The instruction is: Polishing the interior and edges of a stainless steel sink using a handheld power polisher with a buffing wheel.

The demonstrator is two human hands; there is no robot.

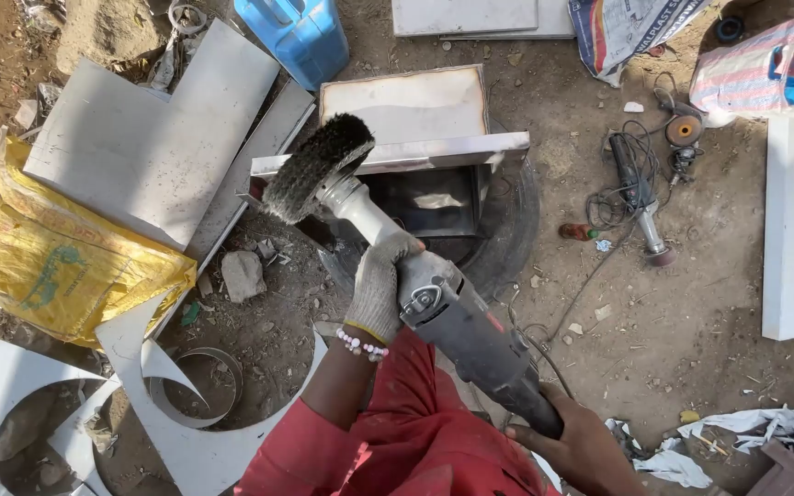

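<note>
I hold a grey power grinder (457, 317) with a dark round wire-brush wheel (316, 167) at its tip. My left hand (380, 285), in a grey glove with a bead bracelet at the wrist, grips the tool's front neck. My right hand (585, 450), bare, grips the rear end of its body. The wheel hangs at the left end of a shiny steel box piece (415, 152) that rests on an old tyre (516, 225). I cannot tell whether the wheel touches the steel edge.
Cut steel sheets (153, 138) and a sheet with round holes (186, 441) lie at left beside a yellow sack (57, 253). A blue can (296, 32) stands at the top. Another grinder (634, 193) with cables lies on dirt at right, near a white strip (790, 225).
</note>
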